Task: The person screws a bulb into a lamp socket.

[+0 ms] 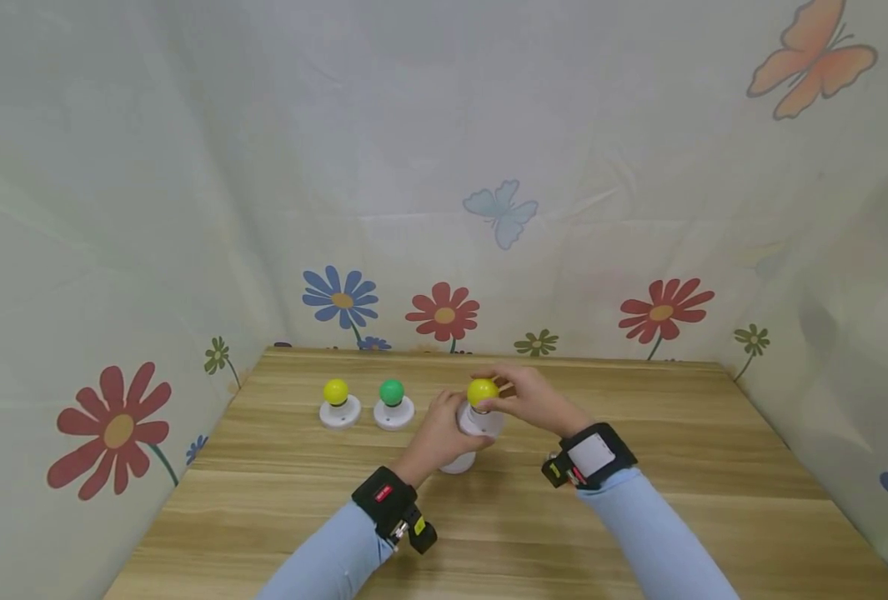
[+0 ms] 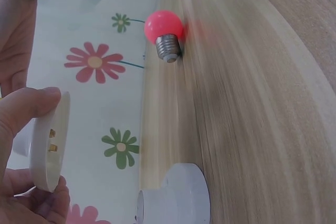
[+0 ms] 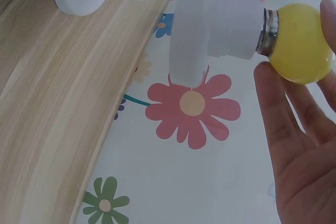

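My left hand point(image 1: 436, 429) grips a white round lamp holder point(image 3: 236, 24) by its base and keeps it raised over the table. Two metal contacts show on its underside in the left wrist view. A yellow bulb point(image 1: 482, 391) sits in the mouth of this holder, with part of its metal thread visible in the right wrist view. Fingers and thumb of my right hand point(image 1: 531, 402) hold the yellow bulb around its globe. Below the left hand, a second white lamp holder point(image 1: 458, 464) stands on the table without a bulb, partly hidden in the head view.
A lamp holder with another yellow bulb point(image 1: 335, 392) and one with a green bulb point(image 1: 392, 392) stand to the left on the wooden table point(image 1: 278, 500). A loose red bulb point(image 2: 164, 26) lies on its side. A flower-printed cloth point(image 1: 383, 208) hangs behind.
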A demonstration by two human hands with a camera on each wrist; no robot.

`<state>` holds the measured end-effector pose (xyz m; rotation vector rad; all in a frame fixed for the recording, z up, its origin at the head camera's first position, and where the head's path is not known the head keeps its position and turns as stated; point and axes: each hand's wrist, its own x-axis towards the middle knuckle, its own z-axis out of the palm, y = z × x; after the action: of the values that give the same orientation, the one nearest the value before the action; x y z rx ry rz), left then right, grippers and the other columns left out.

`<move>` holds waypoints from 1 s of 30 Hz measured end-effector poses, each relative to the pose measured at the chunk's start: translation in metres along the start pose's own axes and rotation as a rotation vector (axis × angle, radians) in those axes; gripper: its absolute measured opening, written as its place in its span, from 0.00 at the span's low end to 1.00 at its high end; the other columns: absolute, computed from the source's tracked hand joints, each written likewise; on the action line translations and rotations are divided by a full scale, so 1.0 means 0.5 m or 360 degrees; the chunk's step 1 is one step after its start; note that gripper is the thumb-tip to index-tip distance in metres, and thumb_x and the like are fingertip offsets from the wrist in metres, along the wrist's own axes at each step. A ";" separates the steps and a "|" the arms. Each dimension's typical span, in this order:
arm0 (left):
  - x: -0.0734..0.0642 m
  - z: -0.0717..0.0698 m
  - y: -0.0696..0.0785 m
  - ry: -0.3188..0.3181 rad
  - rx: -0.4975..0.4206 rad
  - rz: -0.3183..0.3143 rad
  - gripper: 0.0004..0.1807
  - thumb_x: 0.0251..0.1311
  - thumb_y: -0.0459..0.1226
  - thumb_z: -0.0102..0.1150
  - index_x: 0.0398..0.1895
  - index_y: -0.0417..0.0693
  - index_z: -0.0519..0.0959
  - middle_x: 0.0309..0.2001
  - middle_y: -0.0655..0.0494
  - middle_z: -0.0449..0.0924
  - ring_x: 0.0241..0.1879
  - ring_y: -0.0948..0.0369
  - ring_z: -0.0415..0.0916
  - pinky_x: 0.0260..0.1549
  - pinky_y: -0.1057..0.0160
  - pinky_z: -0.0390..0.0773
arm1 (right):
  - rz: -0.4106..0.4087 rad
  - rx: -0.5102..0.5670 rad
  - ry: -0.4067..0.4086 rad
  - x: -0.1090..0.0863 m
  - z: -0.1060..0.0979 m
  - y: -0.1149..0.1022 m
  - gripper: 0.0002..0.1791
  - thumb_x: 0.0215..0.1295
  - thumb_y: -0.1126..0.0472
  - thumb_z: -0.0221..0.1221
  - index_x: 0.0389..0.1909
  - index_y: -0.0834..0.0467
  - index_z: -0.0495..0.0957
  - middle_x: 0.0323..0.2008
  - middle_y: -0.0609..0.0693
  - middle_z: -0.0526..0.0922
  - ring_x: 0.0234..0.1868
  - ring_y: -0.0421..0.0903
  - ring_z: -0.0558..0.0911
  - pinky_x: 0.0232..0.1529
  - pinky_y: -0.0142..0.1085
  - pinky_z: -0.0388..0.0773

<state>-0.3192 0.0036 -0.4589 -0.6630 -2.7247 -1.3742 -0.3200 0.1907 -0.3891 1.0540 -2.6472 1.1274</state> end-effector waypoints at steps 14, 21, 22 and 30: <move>-0.007 -0.005 0.005 -0.0004 -0.0047 -0.0030 0.39 0.46 0.46 0.75 0.63 0.44 0.70 0.55 0.47 0.71 0.54 0.51 0.70 0.54 0.46 0.76 | -0.0132 -0.0018 -0.0099 -0.003 0.002 0.005 0.30 0.62 0.59 0.63 0.66 0.57 0.69 0.66 0.54 0.71 0.64 0.54 0.72 0.59 0.51 0.75; -0.006 -0.005 0.002 0.0003 -0.0002 0.0006 0.39 0.46 0.46 0.75 0.62 0.44 0.71 0.54 0.48 0.72 0.54 0.52 0.70 0.53 0.49 0.76 | -0.0099 -0.0015 -0.0158 -0.003 -0.006 -0.004 0.24 0.65 0.64 0.60 0.63 0.57 0.72 0.63 0.54 0.74 0.63 0.54 0.73 0.59 0.51 0.75; -0.007 -0.005 0.003 0.0001 -0.0002 0.0009 0.39 0.46 0.46 0.75 0.62 0.44 0.71 0.54 0.48 0.72 0.53 0.53 0.70 0.53 0.49 0.76 | -0.0096 -0.0039 -0.0144 -0.003 -0.006 -0.005 0.24 0.64 0.64 0.61 0.62 0.57 0.73 0.62 0.54 0.75 0.62 0.53 0.74 0.59 0.51 0.75; -0.009 -0.006 0.007 -0.0029 -0.0029 0.0012 0.38 0.47 0.46 0.75 0.62 0.44 0.71 0.53 0.49 0.71 0.52 0.53 0.71 0.52 0.49 0.77 | -0.0045 -0.0181 0.0036 0.003 0.005 -0.006 0.22 0.57 0.59 0.68 0.52 0.60 0.77 0.48 0.53 0.78 0.42 0.46 0.77 0.43 0.40 0.83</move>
<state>-0.3140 0.0016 -0.4556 -0.6897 -2.7240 -1.3998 -0.3187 0.1868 -0.3887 1.0478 -2.6353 0.9648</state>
